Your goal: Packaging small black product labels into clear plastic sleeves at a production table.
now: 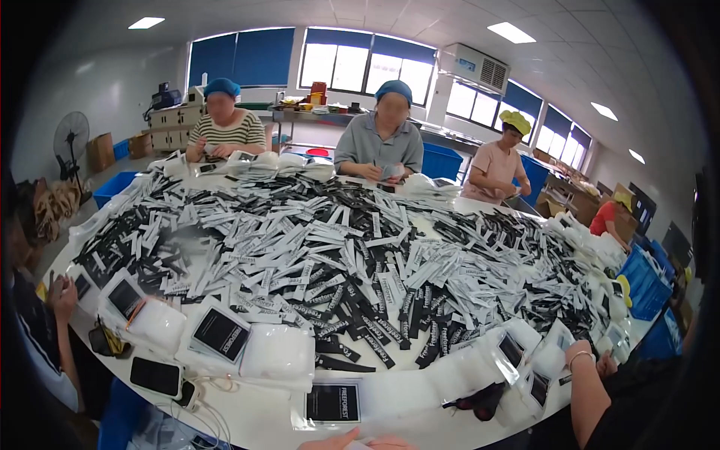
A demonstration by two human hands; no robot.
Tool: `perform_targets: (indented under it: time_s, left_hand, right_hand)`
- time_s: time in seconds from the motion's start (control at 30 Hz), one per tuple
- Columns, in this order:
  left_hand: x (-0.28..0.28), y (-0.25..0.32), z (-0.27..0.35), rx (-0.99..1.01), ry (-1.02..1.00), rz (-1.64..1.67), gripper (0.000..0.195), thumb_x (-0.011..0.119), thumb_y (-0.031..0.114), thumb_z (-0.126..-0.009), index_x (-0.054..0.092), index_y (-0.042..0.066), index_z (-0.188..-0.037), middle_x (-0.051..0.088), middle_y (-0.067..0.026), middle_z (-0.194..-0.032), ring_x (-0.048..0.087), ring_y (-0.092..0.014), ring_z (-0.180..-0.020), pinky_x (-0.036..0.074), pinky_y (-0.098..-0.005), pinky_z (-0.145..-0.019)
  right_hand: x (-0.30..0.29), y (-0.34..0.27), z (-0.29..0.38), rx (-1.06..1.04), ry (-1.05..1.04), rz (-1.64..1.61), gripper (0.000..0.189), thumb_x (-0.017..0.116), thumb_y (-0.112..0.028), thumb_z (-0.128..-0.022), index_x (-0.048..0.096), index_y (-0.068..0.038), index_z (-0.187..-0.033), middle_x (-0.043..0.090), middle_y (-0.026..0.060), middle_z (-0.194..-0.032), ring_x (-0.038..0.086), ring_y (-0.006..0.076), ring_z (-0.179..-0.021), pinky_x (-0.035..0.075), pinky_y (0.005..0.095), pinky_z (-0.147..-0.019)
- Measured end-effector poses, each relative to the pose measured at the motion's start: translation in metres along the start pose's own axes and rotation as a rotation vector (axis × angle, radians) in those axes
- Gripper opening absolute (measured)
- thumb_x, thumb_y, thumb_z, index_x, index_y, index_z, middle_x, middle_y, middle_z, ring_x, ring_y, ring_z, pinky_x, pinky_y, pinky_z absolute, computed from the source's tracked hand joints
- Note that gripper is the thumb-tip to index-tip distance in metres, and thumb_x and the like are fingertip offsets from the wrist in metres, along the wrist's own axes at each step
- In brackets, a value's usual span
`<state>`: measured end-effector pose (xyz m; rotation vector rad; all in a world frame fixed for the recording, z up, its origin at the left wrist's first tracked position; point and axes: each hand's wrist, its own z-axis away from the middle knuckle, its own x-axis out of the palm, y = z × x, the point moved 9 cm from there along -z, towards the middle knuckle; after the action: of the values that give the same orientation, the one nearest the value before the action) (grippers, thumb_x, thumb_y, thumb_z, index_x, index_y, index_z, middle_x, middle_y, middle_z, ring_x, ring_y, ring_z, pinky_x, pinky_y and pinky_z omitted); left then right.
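Note:
At the bottom edge of the head view, my left hand (331, 441) and my right hand (392, 442) are only partly in frame. A pale, thin piece (358, 445), perhaps plastic, is held between them; most of it is cut off. Just beyond lies a stack of clear plastic bags (399, 396), with a black printed card (333, 403) showing at its left end. Past that, a wide heap of black and white printed strips (315, 253), packets or labels, covers much of the white table (247, 413).
Bag stacks (278, 351) line the near edge. Left are a power bank (156, 376) and cables (216, 413); right is a dark cloth item (482, 402). Co-workers' hands (582, 357) work at both sides, and several people (379, 138) sit or stand opposite. Blue crates (647, 287) flank the table.

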<state>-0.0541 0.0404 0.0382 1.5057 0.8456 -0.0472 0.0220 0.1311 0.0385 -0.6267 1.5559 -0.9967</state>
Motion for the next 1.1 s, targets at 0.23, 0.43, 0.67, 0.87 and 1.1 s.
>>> perform_targets:
  time_s: [0.23, 0.43, 0.67, 0.87, 1.1]
  left_hand:
    - [-0.003, 0.014, 0.009, 0.006, -0.069, 0.004, 0.058, 0.066, 0.031, -0.070, 0.045, 0.002, -0.115, 0.058, -0.0180, -0.096, 0.057, -0.033, -0.084, 0.046, -0.0351, -0.070]
    - [0.002, -0.013, 0.012, -0.379, -0.096, 0.328, 0.041, 0.073, 0.016, -0.066, 0.057, 0.000, -0.100, 0.063, -0.0072, -0.086, 0.058, -0.013, -0.079, 0.047, -0.0283, -0.069]
    - [0.013, -0.022, 0.023, -0.281, -0.009, 0.621, 0.021, 0.065, 0.006, -0.073, 0.060, -0.003, -0.091, 0.062, -0.0073, -0.084, 0.058, -0.012, -0.074, 0.047, -0.0267, -0.066]
    - [-0.003, -0.012, 0.027, -0.312, 0.045, 0.590, 0.014, 0.060, 0.003, -0.075, 0.061, -0.003, -0.088, 0.062, -0.0063, -0.082, 0.057, -0.012, -0.072, 0.045, -0.0243, -0.062]
    - [-0.042, -0.002, 0.051, -0.086, -0.017, 0.406, 0.014, 0.050, 0.005, -0.081, 0.058, -0.003, -0.089, 0.059, -0.0058, -0.081, 0.052, -0.014, -0.067, 0.041, -0.0246, -0.062]
  right_hand:
    - [0.039, 0.021, 0.000, -0.522, -0.269, 0.167, 0.016, 0.061, -0.012, -0.074, 0.062, -0.005, -0.088, 0.061, 0.0094, -0.087, 0.055, 0.0297, -0.088, 0.039, 0.0400, -0.084]
    - [0.009, -0.033, -0.009, -0.271, -0.090, -0.086, 0.013, 0.059, -0.011, -0.075, 0.061, -0.004, -0.086, 0.059, 0.0113, -0.089, 0.056, 0.0297, -0.081, 0.042, 0.0369, -0.076]
    - [-0.006, -0.002, 0.023, -0.033, 0.316, -0.164, 0.014, 0.059, -0.012, -0.076, 0.061, -0.003, -0.087, 0.058, 0.0125, -0.089, 0.055, 0.0290, -0.079, 0.043, 0.0339, -0.071]
    - [0.011, 0.003, 0.014, -0.038, 0.114, -0.217, 0.016, 0.055, -0.014, -0.081, 0.059, -0.002, -0.091, 0.058, 0.0135, -0.089, 0.057, 0.0233, -0.080, 0.044, 0.0310, -0.069]
    - [0.035, -0.020, 0.008, -0.348, 0.074, -0.303, 0.017, 0.058, -0.017, -0.079, 0.060, -0.004, -0.089, 0.059, 0.0061, -0.084, 0.056, 0.0224, -0.080, 0.044, 0.0307, -0.070]
